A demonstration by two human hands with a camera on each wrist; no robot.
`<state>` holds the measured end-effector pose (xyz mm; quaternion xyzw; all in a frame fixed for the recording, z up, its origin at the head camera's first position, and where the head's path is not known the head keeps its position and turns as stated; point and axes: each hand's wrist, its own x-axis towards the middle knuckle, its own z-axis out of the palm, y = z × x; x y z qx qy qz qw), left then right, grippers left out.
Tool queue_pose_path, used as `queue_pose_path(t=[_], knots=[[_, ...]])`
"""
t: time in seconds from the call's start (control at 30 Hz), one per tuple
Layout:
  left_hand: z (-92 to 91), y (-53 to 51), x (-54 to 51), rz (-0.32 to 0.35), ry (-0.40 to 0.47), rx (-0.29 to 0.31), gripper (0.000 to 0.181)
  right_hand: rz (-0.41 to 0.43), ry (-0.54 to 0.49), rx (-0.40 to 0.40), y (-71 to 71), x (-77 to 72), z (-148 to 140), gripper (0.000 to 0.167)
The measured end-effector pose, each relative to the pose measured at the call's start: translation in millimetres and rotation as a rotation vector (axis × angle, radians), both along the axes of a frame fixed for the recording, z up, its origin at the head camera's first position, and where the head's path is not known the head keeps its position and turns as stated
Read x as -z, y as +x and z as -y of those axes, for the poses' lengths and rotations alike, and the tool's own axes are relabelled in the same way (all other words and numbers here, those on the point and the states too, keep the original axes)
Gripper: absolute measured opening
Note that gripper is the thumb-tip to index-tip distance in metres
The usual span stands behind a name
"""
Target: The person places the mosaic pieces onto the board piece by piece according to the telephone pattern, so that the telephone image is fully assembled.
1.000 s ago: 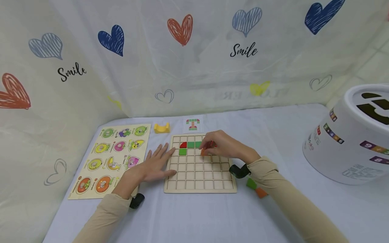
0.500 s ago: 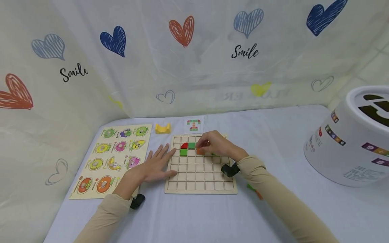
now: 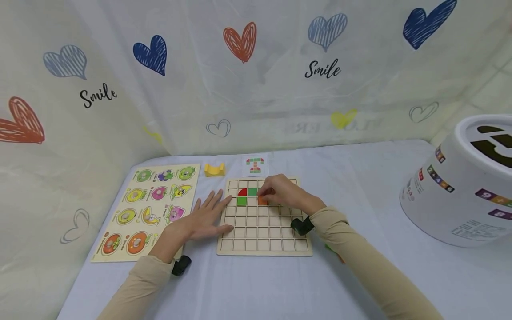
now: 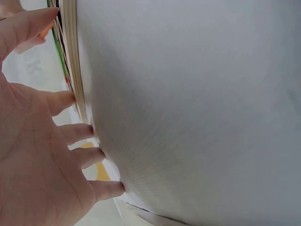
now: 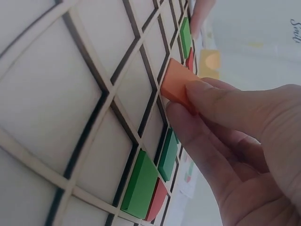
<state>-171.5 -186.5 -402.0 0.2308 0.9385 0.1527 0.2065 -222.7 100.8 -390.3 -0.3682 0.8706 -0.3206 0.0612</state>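
Nearest on the worktop [image 3: 224, 286], the left hand [image 3: 200, 221] lies with fingers straight and spread, touching the left edge of the wooden grid board [image 3: 264, 233]. Farther up that board, the right hand [image 3: 285, 192] pinches an orange block [image 5: 176, 84], tilted at a cell near a green block [image 3: 252, 192]; past the far edge are a yellow arched piece [image 3: 214, 170], a patterned card [image 3: 255, 171] and a heart-printed curtain [image 3: 276, 98].

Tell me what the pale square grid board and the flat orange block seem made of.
Pale square grid board: probably matte plywood, since its edge shows banded layers. Flat orange block: smooth with a low sheen, perhaps painted wood or plastic; no grain shows to settle it.
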Motion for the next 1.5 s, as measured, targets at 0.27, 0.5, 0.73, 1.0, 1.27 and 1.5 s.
queue_pose_path(t=[0.27,0.5,0.73,1.0,1.27,1.5], knots=[[-1.4,-0.7,0.4,-0.001,0.0,0.002,0.092,-0.078,0.088,-0.029,1.4,-3.2,4.7,0.015],[-1.2,-1.2,-1.1,-0.004,0.005,0.005,0.091,-0.101,0.124,-0.019,4.4,-3.3,6.1,0.013],[-2.5,-0.3,-2.0,0.003,-0.002,0.003,0.091,-0.096,0.136,-0.008,5.9,0.6,6.8,0.014],[-2.2,0.6,0.5,0.003,0.009,-0.002,0.092,-0.064,0.164,-0.019,24.2,-14.8,-13.7,0.015],[-1.7,2.0,-3.2,-0.001,0.008,-0.001,0.091,-0.01,0.183,-0.054,62.2,-34.3,-65.8,0.011],[-1.6,3.2,-4.6,0.002,0.01,0.003,0.09,0.114,0.276,-0.068,99.5,-36.5,-102.3,0.017]])
